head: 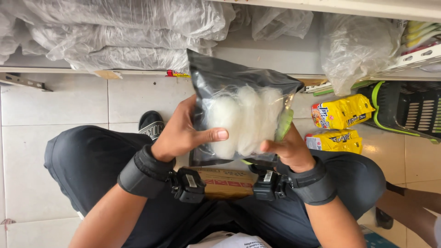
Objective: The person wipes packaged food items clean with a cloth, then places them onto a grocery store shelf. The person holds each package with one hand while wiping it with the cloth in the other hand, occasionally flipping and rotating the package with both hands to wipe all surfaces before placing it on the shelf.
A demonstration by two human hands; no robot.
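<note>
Both hands grip a clear plastic pouch (241, 117) of white fluffy bundles above the lap: left hand (183, 135) closed on its left edge, right hand (289, 149) on its lower right corner. Yellow snack packets (342, 112) lie on the floor beside a dark basket (409, 110).

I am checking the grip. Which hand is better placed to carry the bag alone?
Probably the left hand: its palm and thumb span the side of the bag, while the right hand only pinches the lower corner.

Bare forearms, black wrist straps (146, 172) each carrying a small black device, dark trousers (87, 160), perhaps a black slipper (151, 124).
</note>
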